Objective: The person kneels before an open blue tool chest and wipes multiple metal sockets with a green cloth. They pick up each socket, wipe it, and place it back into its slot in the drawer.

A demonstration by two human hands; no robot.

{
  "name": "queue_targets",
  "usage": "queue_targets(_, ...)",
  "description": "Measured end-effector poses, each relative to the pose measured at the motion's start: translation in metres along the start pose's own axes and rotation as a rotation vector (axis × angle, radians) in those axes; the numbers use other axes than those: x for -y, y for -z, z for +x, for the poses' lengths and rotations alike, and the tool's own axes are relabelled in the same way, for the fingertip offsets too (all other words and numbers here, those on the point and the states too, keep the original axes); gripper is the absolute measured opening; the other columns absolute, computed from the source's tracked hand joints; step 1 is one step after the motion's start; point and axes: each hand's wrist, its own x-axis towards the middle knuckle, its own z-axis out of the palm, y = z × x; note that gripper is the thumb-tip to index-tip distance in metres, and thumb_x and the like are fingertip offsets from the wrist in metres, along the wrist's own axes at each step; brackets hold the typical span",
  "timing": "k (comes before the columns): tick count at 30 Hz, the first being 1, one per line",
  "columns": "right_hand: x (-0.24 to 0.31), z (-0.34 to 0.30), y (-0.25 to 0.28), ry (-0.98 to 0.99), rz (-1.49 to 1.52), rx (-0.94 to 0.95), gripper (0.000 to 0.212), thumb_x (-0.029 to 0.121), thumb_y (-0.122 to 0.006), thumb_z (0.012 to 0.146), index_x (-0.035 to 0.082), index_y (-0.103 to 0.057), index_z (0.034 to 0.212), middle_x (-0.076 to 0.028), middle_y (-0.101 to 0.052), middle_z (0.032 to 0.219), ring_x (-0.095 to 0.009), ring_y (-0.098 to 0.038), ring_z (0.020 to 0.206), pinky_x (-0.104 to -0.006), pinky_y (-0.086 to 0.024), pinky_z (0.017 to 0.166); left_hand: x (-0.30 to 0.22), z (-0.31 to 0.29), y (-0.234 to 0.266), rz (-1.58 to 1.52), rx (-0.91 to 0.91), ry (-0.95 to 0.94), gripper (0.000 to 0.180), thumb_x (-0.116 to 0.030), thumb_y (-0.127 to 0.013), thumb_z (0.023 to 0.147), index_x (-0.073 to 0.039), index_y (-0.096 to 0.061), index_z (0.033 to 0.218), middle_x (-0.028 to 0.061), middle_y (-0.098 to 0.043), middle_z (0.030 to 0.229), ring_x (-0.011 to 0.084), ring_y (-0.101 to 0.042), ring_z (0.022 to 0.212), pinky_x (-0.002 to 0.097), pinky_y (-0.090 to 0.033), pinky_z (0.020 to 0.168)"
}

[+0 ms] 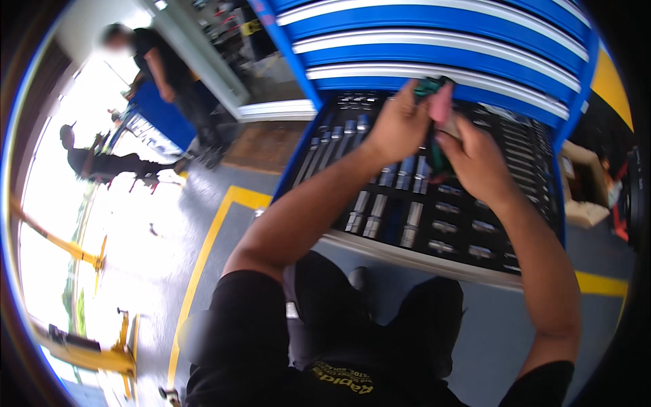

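A rag [441, 105] with pink and dark green parts is bunched between my two hands, above an open drawer [400, 254] of a blue tool cabinet. My left hand [399, 129] is closed around its upper left side. On the other side, my right hand [477, 159] grips it, with a dark green part hanging below the fingers. Whether something is wrapped inside the rag cannot be seen. Under my hands, black foam holds long-handled tools on the left, metal sockets [410, 224] in the middle and front, and rows of slim tools [519, 159] on the right.
Closed blue drawers [434, 47] with silver handles rise beyond the open one. An open cardboard box [582, 183] sits right of the cabinet. Two people, one standing [166, 74] near a blue cabinet, are at far left. Yellow lift arms [88, 353] and a floor line [207, 264] lie left.
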Motion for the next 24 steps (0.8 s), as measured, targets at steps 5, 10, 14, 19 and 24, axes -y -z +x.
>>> queue_targets(5,-0.014,-0.003,-0.008,0.169,-0.203,-0.182,0.031,0.022,-0.062,0.101,0.000,-0.059,0.123,-0.019,-0.071,0.094,-0.043,-0.070,0.076,-0.0506,-0.054,0.073,-0.025,0.002,-0.012,-0.038,-0.003,0.218,0.016,-0.011,-0.052,0.108,-0.004,-0.056,0.122,0.0091,-0.068,0.101,0.0114,-0.062,0.096,0.0311,-0.052,0.084)
queue_targets(10,-0.004,0.005,0.013,-0.689,1.015,0.083,0.041,0.036,-0.056,0.107,0.005,-0.057,0.134,-0.005,-0.070,0.095,-0.021,-0.073,0.090,-0.0425,-0.064,0.061,-0.061,-0.003,0.015,0.094,0.084,0.030,0.016,-0.016,-0.060,0.104,-0.002,-0.058,0.110,0.0136,-0.068,0.078,0.0232,-0.071,0.074,0.0346,-0.053,0.066)
queue_targets(14,-0.008,0.003,0.004,-0.406,0.685,0.136,0.047,0.029,-0.055,0.107,0.004,-0.049,0.147,-0.014,-0.067,0.120,-0.024,-0.069,0.106,-0.0378,-0.062,0.073,-0.048,0.000,0.012,0.096,-0.033,0.009,0.017,-0.016,-0.062,0.102,0.000,-0.060,0.104,0.0185,-0.067,0.073,0.0326,-0.073,0.073,0.0354,-0.054,0.065)
queue_targets(19,-0.016,0.005,-0.009,0.123,-0.326,-0.008,0.046,0.006,-0.053,0.102,-0.004,-0.047,0.146,-0.032,-0.059,0.132,-0.049,-0.056,0.124,-0.0526,-0.044,0.103,-0.005,0.000,-0.006,-0.065,-0.085,0.385,0.021,-0.017,-0.056,0.105,0.000,-0.056,0.118,0.0176,-0.070,0.098,0.0250,-0.071,0.093,0.0385,-0.055,0.080)
queue_targets(24,-0.022,0.005,0.004,-0.118,0.184,0.027,0.050,0.027,-0.051,0.110,-0.001,-0.046,0.151,-0.019,-0.064,0.132,-0.030,-0.062,0.123,-0.0408,-0.047,0.105,-0.011,0.004,-0.011,-0.069,-0.006,0.249,0.030,-0.020,-0.058,0.106,0.001,-0.049,0.125,0.0165,-0.068,0.105,0.0238,-0.069,0.097,0.0383,-0.055,0.081)
